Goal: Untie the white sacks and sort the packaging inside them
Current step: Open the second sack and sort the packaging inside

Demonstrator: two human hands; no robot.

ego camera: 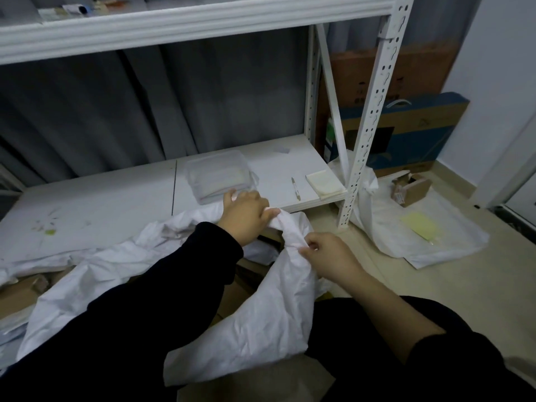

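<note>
Hands work a white sack (261, 323) near the shelf (116, 207). Left hand (243, 217) grips its twisted neck; right hand (330, 256) pinches the cloth just below.

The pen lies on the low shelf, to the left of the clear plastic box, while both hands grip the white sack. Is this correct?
Not quite. The head view shows the pen on the low shelf to the right of the clear plastic box, between it and a pale pad. The rest holds: the left hand and the right hand both grip the white sack.
</note>
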